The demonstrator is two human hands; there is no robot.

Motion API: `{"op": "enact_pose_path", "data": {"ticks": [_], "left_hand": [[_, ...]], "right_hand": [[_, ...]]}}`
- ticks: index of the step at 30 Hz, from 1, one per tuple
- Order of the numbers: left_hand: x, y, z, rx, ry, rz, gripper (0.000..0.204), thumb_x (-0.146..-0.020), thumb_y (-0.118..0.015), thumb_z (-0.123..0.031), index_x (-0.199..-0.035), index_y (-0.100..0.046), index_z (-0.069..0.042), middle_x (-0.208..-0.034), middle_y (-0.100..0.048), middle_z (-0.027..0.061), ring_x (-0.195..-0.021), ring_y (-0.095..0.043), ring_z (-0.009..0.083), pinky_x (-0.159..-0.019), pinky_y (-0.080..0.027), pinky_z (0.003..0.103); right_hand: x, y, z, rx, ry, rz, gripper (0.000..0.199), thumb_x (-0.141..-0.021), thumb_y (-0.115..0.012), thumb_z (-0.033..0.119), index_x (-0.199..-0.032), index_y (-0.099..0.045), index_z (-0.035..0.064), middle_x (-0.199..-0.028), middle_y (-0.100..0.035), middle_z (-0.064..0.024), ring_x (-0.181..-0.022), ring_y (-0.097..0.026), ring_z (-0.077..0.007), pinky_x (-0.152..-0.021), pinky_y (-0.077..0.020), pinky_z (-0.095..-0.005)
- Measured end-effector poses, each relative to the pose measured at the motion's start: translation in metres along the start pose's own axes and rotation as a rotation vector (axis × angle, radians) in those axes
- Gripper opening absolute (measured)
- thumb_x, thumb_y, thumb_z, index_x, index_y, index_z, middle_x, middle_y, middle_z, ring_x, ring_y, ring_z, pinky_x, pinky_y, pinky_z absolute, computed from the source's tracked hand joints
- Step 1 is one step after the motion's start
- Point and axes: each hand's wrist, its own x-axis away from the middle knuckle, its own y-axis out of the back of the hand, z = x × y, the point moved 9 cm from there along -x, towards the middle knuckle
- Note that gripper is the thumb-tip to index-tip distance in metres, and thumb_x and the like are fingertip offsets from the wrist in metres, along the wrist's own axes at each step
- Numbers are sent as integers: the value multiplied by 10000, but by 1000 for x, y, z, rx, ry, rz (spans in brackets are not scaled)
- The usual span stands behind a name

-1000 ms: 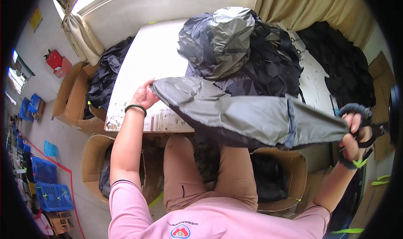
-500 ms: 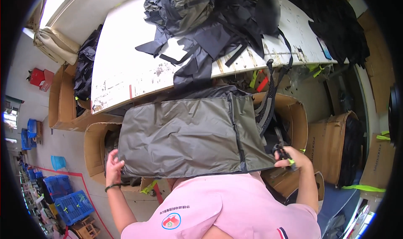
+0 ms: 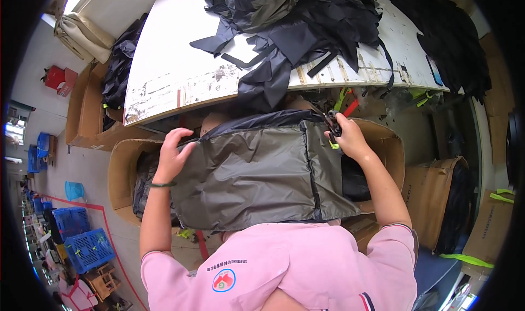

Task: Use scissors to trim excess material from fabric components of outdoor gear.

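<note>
An olive-grey fabric piece (image 3: 251, 171), like a sewn bag panel, lies spread across my lap. A dark seam or zipper line (image 3: 310, 171) runs down its right part, and black fabric shows along its far edge. My left hand (image 3: 174, 155) is at its far left corner, fingers apart and curved, thumb close to the cloth; I cannot make out a firm grip. My right hand (image 3: 351, 137) is closed around dark scissors (image 3: 331, 124) at the far right edge, blades pointing away from me. A yellow-green bit hangs at the scissors' handle.
A white worktable (image 3: 180, 65) stands ahead, heaped with black fabric pieces (image 3: 306, 32). Open cardboard boxes flank my lap, one at left (image 3: 123, 180) and one at right (image 3: 391, 152). Another carton (image 3: 437, 196) with black material is farther right. Blue crates (image 3: 90, 251) sit on the floor at left.
Both hands have moved from the near side of the fabric to its far edge, the right one carrying the scissors. The black strap by the right side no longer shows there.
</note>
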Motion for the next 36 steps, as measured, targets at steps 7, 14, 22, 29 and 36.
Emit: {"op": "enact_pose_path", "data": {"ticks": [7,14,22,29,36], "left_hand": [[-26,-70,42,241,236,421,242,-807,-740,-133,-982,-660,13,-933,-662,78,-897,-608,182,-810,-484,311],[-7,-83,49,924,561,759,95,-863,-718,-93,-907,-681,-17,-819,-641,-61,-762,-558,20,-708,-462,207],[-4,-81,55,636,487,753,210,-810,-784,-115,-955,-671,-14,-846,-647,-37,-795,-556,38,-743,-476,226],[0,-77,33,718,446,668,245,-804,-778,-75,-1001,-656,2,-881,-658,-21,-820,-557,40,-752,-477,222],[7,-67,26,691,391,575,279,-802,-780,-90,-1019,-645,23,-891,-663,6,-826,-560,58,-761,-475,228]], "right_hand": [[-23,-37,-50,225,-102,-9,273,-749,-731,75,-946,-543,54,-902,-683,-135,-870,-637,-364,-754,-475,-456],[-22,6,-86,-107,-246,37,304,-750,-760,55,-911,-507,8,-844,-627,-176,-804,-613,-355,-730,-473,-387],[-43,13,-38,245,-175,65,371,-726,-822,259,-869,-564,35,-773,-641,-148,-727,-621,-352,-706,-478,-408],[-64,-58,108,362,410,312,526,-643,-813,510,-828,-589,72,-797,-639,-86,-836,-631,-288,-728,-419,-378],[-79,-123,154,417,535,515,563,-664,-764,581,-861,-613,76,-821,-648,-90,-887,-636,-279,-761,-406,-383]]}}
